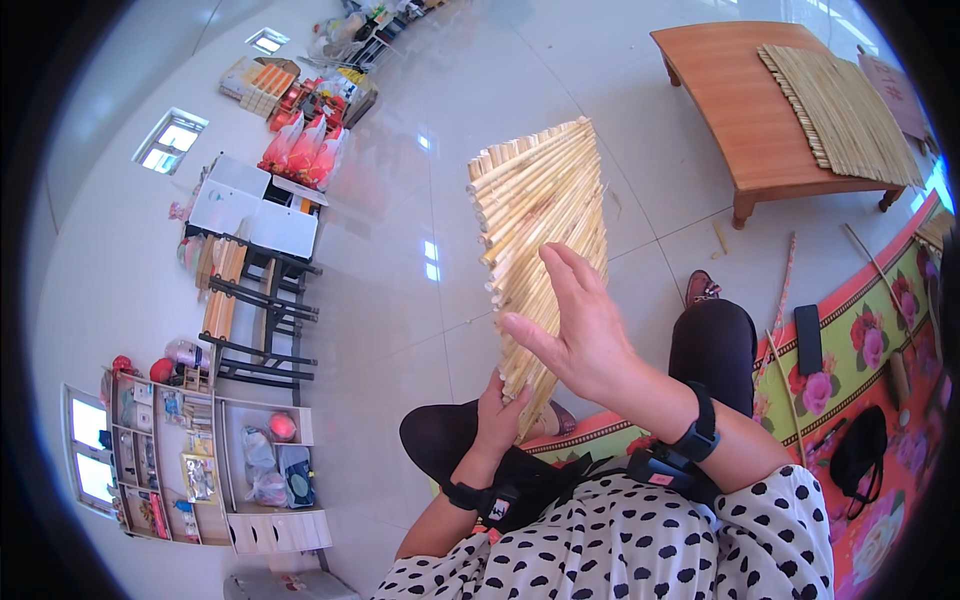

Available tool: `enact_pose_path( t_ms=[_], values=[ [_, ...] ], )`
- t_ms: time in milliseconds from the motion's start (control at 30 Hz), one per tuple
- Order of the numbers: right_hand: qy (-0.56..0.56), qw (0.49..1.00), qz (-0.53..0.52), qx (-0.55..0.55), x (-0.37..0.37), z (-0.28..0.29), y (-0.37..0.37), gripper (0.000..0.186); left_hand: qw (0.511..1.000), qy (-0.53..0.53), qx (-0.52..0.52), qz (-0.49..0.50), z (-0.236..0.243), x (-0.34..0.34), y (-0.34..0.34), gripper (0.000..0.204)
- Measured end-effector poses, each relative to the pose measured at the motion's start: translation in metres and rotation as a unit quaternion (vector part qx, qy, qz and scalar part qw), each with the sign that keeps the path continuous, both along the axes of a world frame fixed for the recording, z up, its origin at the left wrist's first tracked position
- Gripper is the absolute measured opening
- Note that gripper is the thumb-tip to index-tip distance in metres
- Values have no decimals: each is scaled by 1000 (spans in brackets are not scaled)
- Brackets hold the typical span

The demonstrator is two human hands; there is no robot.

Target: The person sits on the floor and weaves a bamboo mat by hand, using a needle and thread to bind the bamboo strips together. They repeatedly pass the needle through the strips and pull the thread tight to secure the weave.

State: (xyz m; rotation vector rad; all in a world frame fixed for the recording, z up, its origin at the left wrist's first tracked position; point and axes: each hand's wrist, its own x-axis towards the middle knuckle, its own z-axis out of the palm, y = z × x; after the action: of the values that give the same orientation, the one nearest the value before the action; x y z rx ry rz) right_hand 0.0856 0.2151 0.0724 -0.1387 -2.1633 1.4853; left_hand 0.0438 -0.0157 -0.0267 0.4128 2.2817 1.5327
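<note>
A panel of pale yellow reed stalks (535, 215), laid side by side on a slant with cut ends along its left edge, is held up in front of me. My left hand (500, 415) is closed around its lower end, the thumb lying on the stalks. Over the panel's lower right part is my right hand (580, 325), fingers stretched out and thumb apart, with nothing held in it. Whether its palm touches the stalks I cannot tell. Part of the panel is hidden behind the right hand.
A low wooden table (735, 95) at the far right bears a similar reed mat (845, 115). To my right, a flowered cloth (850, 400) holds a phone (808, 340), a black mask-like item (860, 455) and thin sticks. Shelves (165, 455) and folded tables (262, 300) line the left wall.
</note>
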Motion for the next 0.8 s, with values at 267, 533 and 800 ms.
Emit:
enact_pose_path(
  t_ms=[267,533,800],
  values=[
    [9,995,-82,-59,-1,-17,-25,78,996,64,-55,-41,-24,27,-10,60],
    [-4,998,-65,-4,16,-27,-20,57,997,51,39,-38,-45,55,-4,58],
    [41,997,-56,-28,14,-41,-23,59,1000,11,16,-15,-48,43,-13,57]
  ],
)
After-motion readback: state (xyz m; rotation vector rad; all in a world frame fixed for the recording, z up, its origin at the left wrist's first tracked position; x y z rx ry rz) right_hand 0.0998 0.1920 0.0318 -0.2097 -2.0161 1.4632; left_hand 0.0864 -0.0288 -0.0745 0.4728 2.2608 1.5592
